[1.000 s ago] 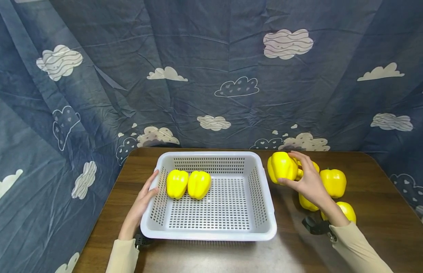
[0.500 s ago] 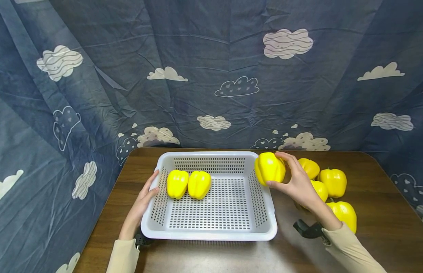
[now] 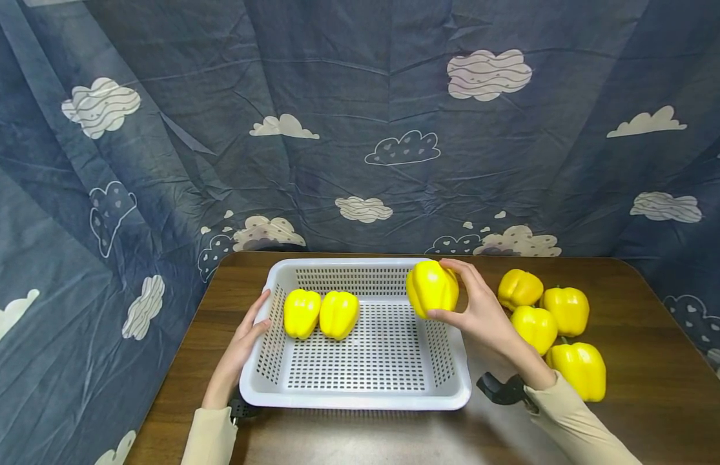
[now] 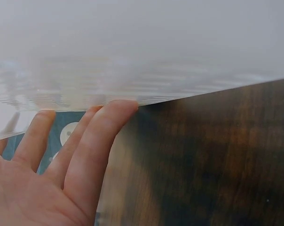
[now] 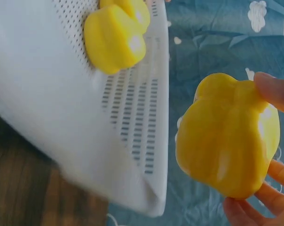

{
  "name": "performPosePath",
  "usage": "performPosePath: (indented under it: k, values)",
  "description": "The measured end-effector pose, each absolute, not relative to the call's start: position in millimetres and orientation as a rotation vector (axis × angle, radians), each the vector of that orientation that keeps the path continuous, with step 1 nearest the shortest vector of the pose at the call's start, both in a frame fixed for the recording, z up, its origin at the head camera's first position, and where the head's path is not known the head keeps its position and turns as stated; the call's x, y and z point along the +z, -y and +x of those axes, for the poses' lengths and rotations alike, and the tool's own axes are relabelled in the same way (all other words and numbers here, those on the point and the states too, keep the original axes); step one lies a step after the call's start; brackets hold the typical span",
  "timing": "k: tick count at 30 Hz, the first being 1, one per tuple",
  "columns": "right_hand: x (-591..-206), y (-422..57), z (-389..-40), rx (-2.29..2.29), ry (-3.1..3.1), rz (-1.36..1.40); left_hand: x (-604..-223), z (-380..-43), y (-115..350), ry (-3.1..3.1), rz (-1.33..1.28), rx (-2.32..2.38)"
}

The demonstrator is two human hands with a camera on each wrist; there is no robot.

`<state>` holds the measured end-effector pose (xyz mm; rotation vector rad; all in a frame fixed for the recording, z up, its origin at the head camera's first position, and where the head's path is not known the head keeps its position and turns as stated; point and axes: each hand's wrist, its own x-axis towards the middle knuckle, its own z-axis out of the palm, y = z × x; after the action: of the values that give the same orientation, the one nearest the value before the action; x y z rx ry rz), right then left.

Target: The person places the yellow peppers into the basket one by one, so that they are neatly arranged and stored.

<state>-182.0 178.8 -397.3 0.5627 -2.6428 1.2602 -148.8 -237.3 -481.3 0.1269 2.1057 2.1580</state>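
Note:
A yellow bell pepper (image 3: 432,289) is pinched between the thumb and fingers of my right hand (image 3: 482,310), held up over the right side of a white perforated plastic basket (image 3: 354,402). The right wrist view shows that pepper (image 5: 226,136) from its lobed end, thumb on one side and fingers on the other. Two more yellow bell peppers lie side by side in the basket's left part, one left (image 3: 302,314) and one right (image 3: 339,315). My left hand (image 3: 243,339) rests against the basket's left wall; in the left wrist view its extended fingers (image 4: 92,155) touch the wall.
Right of the basket, several yellow bell peppers (image 3: 534,328) stand grouped on the brown wooden table (image 3: 644,381). A dark blue cloth (image 3: 360,97) with cloud prints hangs behind the table. A black wrist-camera mount (image 3: 502,389) sticks out below the right wrist.
My right hand has carried its pepper leftward, from beside the other peppers on the table to over the basket's right side. The left hand and basket have stayed put.

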Motion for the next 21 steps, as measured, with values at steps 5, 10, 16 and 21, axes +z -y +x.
performPosePath:
  k: [5,10,16,21]
  values:
    - [-395,-169,-183,1.269,2.619,0.607,-481,-148,237,-2.102,0.133,2.162]
    - [-391,-159,-184,1.333,2.617,0.622,-482,-149,238,-2.108,0.143,2.161]
    - [-390,-143,-185,1.343,2.623,0.652,-483,-149,239,-2.111,0.153,2.16]
    - [-396,-131,-188,1.33,2.624,0.697,-483,-149,239,-2.109,0.152,2.164]
